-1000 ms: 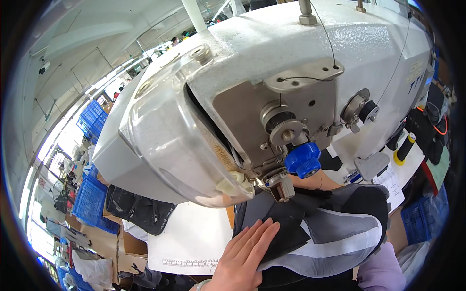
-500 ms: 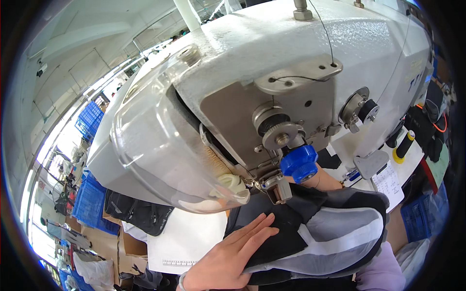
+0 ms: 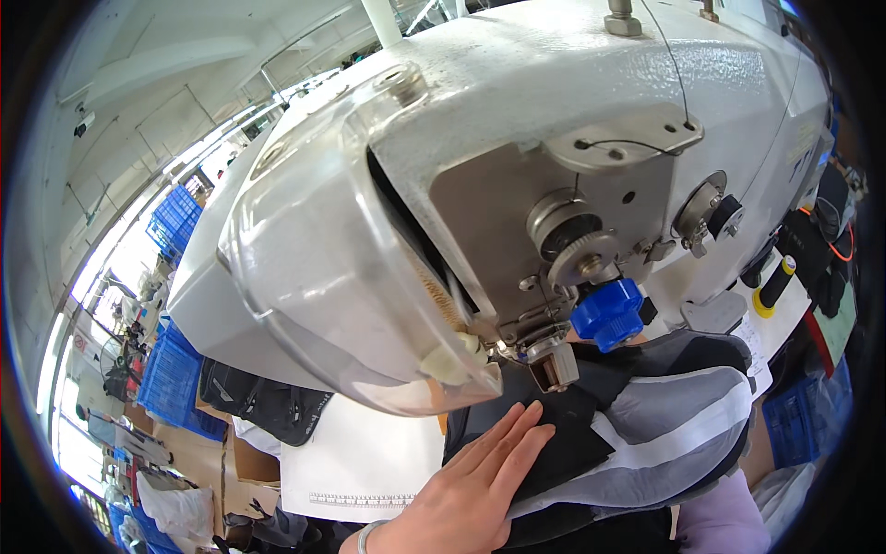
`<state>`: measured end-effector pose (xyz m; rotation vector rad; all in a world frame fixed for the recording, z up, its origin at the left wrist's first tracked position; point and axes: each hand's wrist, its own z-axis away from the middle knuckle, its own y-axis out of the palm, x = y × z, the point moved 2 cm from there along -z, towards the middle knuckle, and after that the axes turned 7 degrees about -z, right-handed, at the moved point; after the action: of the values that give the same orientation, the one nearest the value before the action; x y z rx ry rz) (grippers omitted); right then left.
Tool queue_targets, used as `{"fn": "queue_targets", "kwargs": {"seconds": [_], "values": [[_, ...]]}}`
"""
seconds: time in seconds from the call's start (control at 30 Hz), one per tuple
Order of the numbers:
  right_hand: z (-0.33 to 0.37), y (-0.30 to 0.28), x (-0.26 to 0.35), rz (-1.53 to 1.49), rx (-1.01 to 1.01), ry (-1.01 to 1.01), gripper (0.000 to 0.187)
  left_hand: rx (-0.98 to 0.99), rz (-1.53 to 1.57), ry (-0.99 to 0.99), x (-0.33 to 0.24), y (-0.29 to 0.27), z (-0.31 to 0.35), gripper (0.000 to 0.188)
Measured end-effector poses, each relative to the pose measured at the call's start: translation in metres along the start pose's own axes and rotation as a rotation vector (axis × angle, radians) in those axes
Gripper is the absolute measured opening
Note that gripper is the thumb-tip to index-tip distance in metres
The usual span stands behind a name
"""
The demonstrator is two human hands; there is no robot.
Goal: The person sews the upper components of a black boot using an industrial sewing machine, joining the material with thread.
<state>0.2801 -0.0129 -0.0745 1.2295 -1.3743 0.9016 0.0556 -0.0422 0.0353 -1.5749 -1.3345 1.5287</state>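
Note:
A black and grey padded fabric piece [image 3: 646, 466] with a pale band lies under the needle area of a large white sewing machine [image 3: 517, 83]. My left hand [image 3: 480, 480] rests flat on its black part, fingers stretched out together toward the presser foot area, thumb not clearly visible. Just beyond the fingertips is the metal needle clamp [image 3: 556, 367], beside a blue knob [image 3: 607, 314]. My right hand [image 3: 637, 340] is almost wholly hidden behind the knob and the raised fabric; only a sliver of skin shows, and its fingers cannot be seen.
A white table surface [image 3: 360, 452] with a printed ruler strip lies left of the fabric. Black bags [image 3: 263, 397] and blue crates [image 3: 175, 379] stand farther left. At right are a black thread spool [image 3: 773, 286] with a yellow base and another blue crate [image 3: 796, 425].
The machine appears shifted right in view. My left hand stays flat on the fabric, shifted slightly right with it. Less of my right arm shows behind the blue knob.

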Motion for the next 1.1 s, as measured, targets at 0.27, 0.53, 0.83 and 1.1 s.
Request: {"fn": "queue_targets", "kwargs": {"seconds": [0.27, 0.53, 0.83, 1.1], "values": [[0.016, -0.009, 0.007, -0.012, -0.054, -0.056, 0.027, 0.02, -0.097, 0.093, 0.002, -0.003, -0.006, 0.06], [-0.011, 0.023, -0.003, -0.069, 0.05, -0.028, 0.028, 0.157, -0.137, -0.016, 0.032, -0.019, 0.004, 0.059], [0.02, 0.013, -0.003, 0.113, -0.161, -0.128, 0.028, 0.24, -0.089, 0.111, 0.04, -0.029, -0.005, 0.071], [0.028, 0.025, 0.002, -0.058, -0.24, -0.208, 0.025, 0.204, -0.08, 0.126, 0.048, -0.035, -0.005, 0.066]]}}
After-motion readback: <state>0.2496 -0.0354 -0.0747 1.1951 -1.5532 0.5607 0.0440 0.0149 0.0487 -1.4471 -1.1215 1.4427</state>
